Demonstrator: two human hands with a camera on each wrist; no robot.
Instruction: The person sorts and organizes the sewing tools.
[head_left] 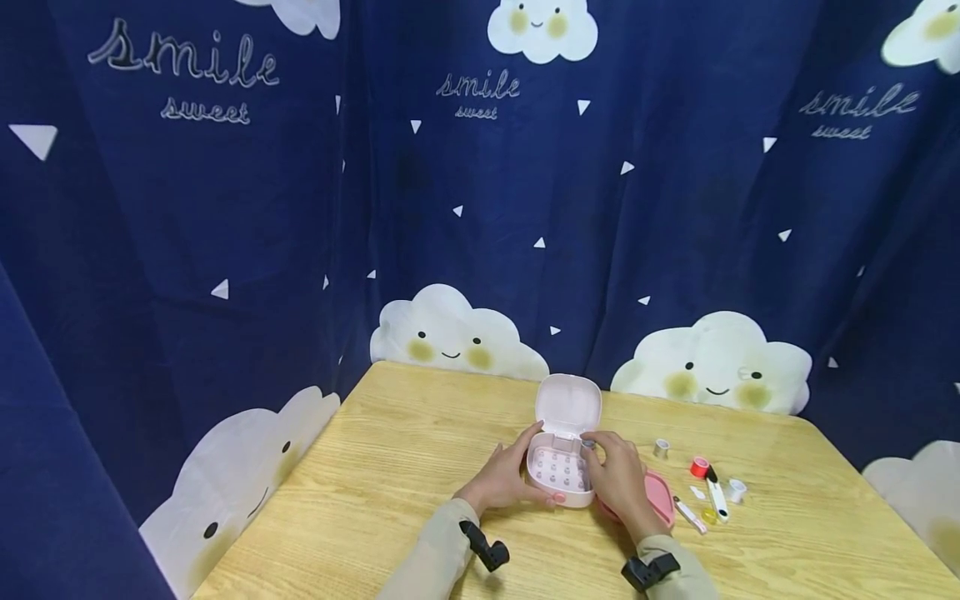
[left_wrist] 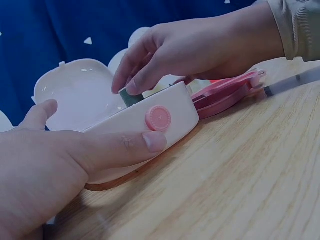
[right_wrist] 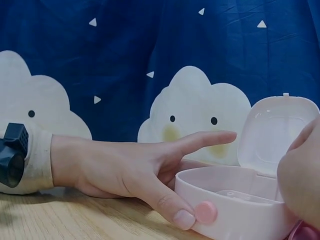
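Observation:
A pale pink sewing box [head_left: 576, 500] with a round pink button [left_wrist: 159, 118] on its front stands on the table, its lid [head_left: 567, 403] raised at the back. Rows of small pegs show inside it. My left hand [head_left: 504, 479] grips the box's left side, thumb along the front wall beside the button. Over the box's right part, my right hand [head_left: 618, 477] pinches a dark green thread spool [left_wrist: 131, 98] between thumb and fingers, as the left wrist view shows. In the right wrist view the right hand hides the spool.
Right of the box lies a pink tray [head_left: 662, 498], partly under my right forearm. Farther right on the table [head_left: 810, 517] are a grey spool [head_left: 662, 448], a red spool [head_left: 700, 467], a white spool [head_left: 737, 490], white-and-black snips [head_left: 717, 495] and a slim white tool [head_left: 690, 515].

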